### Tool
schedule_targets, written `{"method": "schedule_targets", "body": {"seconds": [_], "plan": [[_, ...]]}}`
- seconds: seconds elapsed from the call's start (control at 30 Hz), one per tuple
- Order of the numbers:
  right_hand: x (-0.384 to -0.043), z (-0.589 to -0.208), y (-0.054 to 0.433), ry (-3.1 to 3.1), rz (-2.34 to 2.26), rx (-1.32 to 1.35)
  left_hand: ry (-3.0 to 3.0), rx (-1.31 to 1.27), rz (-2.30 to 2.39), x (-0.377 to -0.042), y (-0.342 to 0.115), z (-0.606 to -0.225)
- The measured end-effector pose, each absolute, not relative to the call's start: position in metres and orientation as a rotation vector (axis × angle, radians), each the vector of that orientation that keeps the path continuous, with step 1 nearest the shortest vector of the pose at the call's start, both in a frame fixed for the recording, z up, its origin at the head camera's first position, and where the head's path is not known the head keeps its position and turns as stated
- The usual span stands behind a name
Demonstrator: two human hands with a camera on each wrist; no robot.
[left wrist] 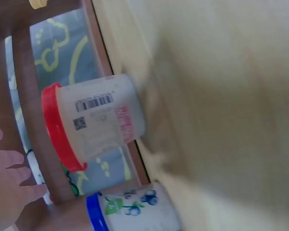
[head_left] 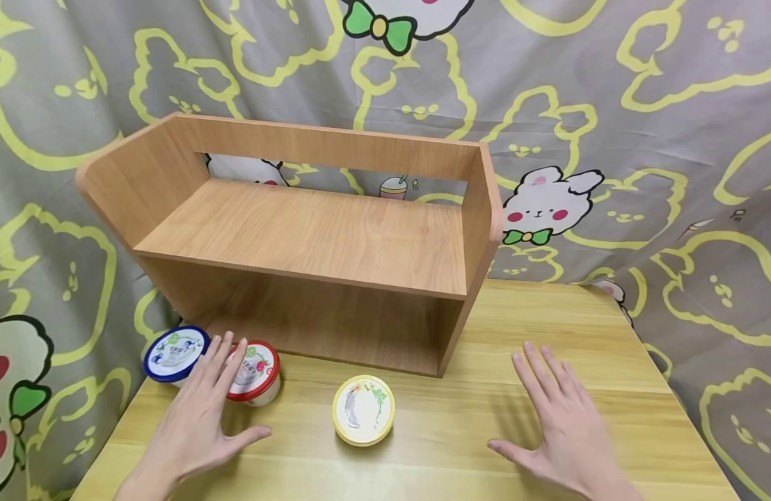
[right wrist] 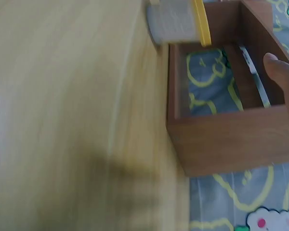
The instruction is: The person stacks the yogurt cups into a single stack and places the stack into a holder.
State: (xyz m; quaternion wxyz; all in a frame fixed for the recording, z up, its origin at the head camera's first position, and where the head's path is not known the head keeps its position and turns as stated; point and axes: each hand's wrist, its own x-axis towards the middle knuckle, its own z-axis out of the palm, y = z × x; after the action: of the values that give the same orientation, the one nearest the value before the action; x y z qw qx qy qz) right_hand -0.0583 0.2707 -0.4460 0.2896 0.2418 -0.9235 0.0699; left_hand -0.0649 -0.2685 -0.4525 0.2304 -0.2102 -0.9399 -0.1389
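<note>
My left hand (head_left: 194, 421) is spread with straight fingers above the table at the left, holding nothing. Its fingertips overlap a red-lidded tub (head_left: 263, 372) in the head view; the left wrist view shows that white tub (left wrist: 101, 118) upright and apart from the fingers. Beside it stands a blue-lidded tub (head_left: 175, 351) with blueberries on its label. A yellow-lidded tub (head_left: 363, 410) stands between the hands, nearer the front. On the right, my right hand (head_left: 563, 424) hovers over bare wood with fingers and thumb spread, holding nothing.
A two-tier wooden shelf (head_left: 316, 229) stands at the back of the wooden table (head_left: 448, 452), just behind the tubs. Its side panel (right wrist: 226, 142) rises near the right hand. A grey curtain with yellow outlines (head_left: 698, 174) hangs behind and around the table.
</note>
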Motion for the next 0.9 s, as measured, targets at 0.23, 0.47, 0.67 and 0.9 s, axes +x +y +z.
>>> {"method": "schedule_targets", "body": {"seconds": [0.23,0.47,0.67,0.9], "plan": [[-0.058,-0.453,0.243,-2.313,0.395,0.811,-2.619,-0.46,-0.534,-0.061,-0.277,-0.46],[-0.061,-0.46,0.214,-2.318,0.525,0.955,-2.705,-0.257,-0.786,-0.057,-0.284,-0.461],[-0.068,-0.468,0.19,-2.313,0.69,1.069,-2.736,-0.126,-0.91,-0.059,-0.286,-0.465],[-0.077,-0.478,0.171,-2.466,0.93,1.047,-2.645,-0.118,-1.087,-0.065,-0.288,-0.477]]}}
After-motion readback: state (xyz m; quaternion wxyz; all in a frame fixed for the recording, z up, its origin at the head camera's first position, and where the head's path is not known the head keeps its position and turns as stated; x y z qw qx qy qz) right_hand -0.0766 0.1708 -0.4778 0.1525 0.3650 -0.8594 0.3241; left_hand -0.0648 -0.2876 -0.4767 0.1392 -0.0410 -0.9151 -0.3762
